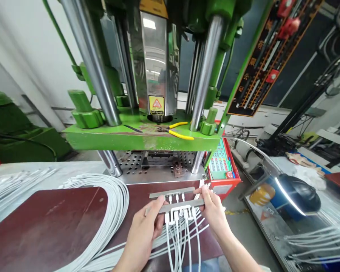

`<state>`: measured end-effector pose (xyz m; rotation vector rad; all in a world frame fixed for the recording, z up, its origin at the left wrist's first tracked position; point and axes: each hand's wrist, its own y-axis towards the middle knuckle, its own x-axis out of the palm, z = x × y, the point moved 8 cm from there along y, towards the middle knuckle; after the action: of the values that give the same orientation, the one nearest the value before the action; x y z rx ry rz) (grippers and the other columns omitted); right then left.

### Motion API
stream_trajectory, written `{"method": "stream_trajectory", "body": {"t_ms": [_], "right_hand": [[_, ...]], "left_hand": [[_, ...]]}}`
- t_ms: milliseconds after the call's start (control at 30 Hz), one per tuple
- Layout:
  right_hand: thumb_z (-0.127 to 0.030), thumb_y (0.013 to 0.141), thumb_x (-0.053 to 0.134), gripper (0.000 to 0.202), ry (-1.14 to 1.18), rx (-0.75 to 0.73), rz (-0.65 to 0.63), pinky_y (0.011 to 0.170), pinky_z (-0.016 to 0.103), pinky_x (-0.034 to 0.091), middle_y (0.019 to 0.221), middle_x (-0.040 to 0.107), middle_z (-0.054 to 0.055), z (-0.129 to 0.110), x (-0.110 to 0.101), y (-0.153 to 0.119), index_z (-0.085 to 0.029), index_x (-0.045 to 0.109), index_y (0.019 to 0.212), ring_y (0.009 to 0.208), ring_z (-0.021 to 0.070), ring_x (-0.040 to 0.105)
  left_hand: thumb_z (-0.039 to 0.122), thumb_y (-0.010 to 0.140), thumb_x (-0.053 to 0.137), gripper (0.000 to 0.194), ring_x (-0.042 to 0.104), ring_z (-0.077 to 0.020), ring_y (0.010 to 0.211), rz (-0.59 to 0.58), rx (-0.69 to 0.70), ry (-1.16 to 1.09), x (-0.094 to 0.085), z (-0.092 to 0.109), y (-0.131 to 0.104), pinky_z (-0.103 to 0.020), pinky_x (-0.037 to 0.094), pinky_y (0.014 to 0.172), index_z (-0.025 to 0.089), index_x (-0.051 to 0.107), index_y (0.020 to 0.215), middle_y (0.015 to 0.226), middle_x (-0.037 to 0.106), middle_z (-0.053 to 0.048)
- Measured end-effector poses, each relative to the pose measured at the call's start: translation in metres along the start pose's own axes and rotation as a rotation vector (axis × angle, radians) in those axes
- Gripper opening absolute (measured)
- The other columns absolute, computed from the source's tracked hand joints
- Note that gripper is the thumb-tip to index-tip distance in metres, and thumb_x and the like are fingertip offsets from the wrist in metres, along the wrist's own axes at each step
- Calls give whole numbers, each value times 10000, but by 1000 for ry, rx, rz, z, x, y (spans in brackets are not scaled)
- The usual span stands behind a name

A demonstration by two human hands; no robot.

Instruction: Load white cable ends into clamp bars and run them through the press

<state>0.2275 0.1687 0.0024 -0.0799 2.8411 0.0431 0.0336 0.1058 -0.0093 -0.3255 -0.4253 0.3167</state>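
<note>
Fingers of left hand [147,228] and right hand [212,207] pinch flat metal bar [175,207] holding white cables [184,236]

Grey metal fixture [175,207], white cables [184,234] hanging

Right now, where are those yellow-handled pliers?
The yellow-handled pliers lie on the green machine ledge, between the two shiny steel columns, right of centre, above the hands holding the metal strip of white cables.

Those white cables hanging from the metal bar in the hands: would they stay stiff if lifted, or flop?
Probably floppy: the white cables droop from the metal bar, which both the left hand and right hand support. Likely light, being thin.
</note>
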Motion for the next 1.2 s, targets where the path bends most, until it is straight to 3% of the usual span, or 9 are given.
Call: {"method": "stream_trajectory", "body": {"t_ms": [133,233,333,433,567,800,967,1133,1200], "right_hand": [[-448,949,417,345,-183,-217,9,697,310,487,896,631,54,-37,-21,-22,-199,630,1055,835,215,594],[-279,894,548,314,-386,-448,-115,936,368,428,1184,552,71,-66,-19,-43,-227,542,1204,1106,232,499],[-153,814,607,428,-563,-581,-226,999,426,383,1227,516,90,-78,-8,-62,-205,516,1230,1160,259,444],[-106,787,598,452,-693,-649,-174,994,486,372,1175,546,105,-82,-1,-71,-172,516,1227,1121,284,462],[-101,814,548,388,-771,-702,-102,1029,538,316,1120,605,106,-82,3,-72,-138,526,1200,1031,270,536],[-109,830,489,384,-776,-717,-131,1135,509,181,1177,631,115,-79,3,-72,-93,535,1212,1065,241,579],[-103,799,454,439,-765,-709,-179,1106,478,287,1164,642,152,-77,6,-69,-40,542,1224,1071,249,598],[-129,770,508,451,-709,-551,-226,1066,433,375,1053,699,76,-75,-6,-59,-128,577,1216,1038,239,621],[-171,772,568,518,-721,-525,-275,1082,489,336,1147,657,83,-78,-6,-60,-143,514,1286,1136,259,558]], "left_hand": [[537,730,652,402,220,-56,397,-5,106,120,2,6,-6,-183,165,399,146,604,810,386,357,85],[533,752,628,398,204,-57,416,-13,122,159,5,9,-11,-188,159,414,140,614,813,391,337,86],[532,769,606,395,233,-64,428,-14,151,202,10,14,-15,-190,192,429,138,622,801,400,340,81],[534,778,593,394,294,-81,450,-27,215,270,16,20,-18,-194,259,458,142,625,772,415,350,73],[534,784,579,385,331,-94,451,-47,259,351,17,21,-20,-203,305,473,156,617,726,428,356,70],[513,819,541,416,368,-98,463,-79,291,445,12,20,-20,-202,304,467,172,533,581,438,393,51],[533,846,502,402,310,-85,430,-82,253,492,9,17,-19,-205,259,443,177,555,666,426,395,65],[540,861,484,428,342,-85,453,-108,281,541,12,21,-24,-212,312,501,183,507,625,437,410,66],[544,861,481,440,350,-88,458,-109,286,548,13,22,-25,-218,327,522,186,482,605,436,408,67]]}}
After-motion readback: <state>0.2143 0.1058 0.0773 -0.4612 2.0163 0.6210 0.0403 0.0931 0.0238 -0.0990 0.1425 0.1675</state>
